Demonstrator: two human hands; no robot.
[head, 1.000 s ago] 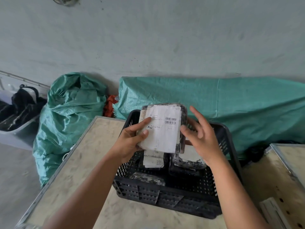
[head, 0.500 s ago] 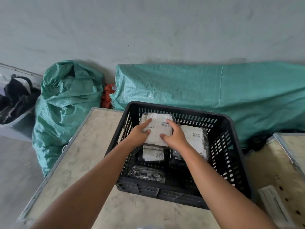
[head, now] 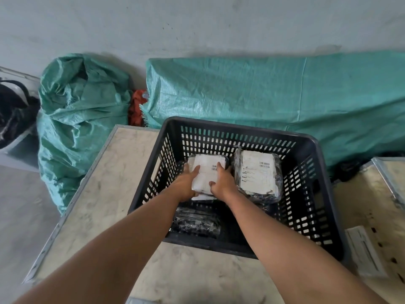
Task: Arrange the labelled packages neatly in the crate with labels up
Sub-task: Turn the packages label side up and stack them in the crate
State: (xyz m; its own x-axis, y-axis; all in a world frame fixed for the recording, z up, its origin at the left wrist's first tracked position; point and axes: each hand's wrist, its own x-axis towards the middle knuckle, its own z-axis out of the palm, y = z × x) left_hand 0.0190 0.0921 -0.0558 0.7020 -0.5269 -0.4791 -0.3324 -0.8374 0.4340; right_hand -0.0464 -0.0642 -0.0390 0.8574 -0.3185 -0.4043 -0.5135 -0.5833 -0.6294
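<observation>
A black slatted crate (head: 311,148) stands on the table. Inside, at the back left, lies a black-wrapped package (head: 207,170) with its white label up. My left hand (head: 186,182) grips its left edge and my right hand (head: 221,182) its right edge, both pressing it down onto another labelled package partly hidden beneath. To the right lies a second package (head: 257,174), label up. Near the crate's front wall a dark package (head: 195,223) shows no label.
The crate sits on a pale marbled table (head: 98,205) with a metal rim. A second table (head: 377,216) at the right carries a white flat box (head: 365,251). Green tarp bundles (head: 79,119) and a wall lie behind; a grey bin with black bags (head: 15,115) stands far left.
Both hands have lowered the labelled package from above the crate to the crate's back left and laid it flat, label up. The view has tilted down.
</observation>
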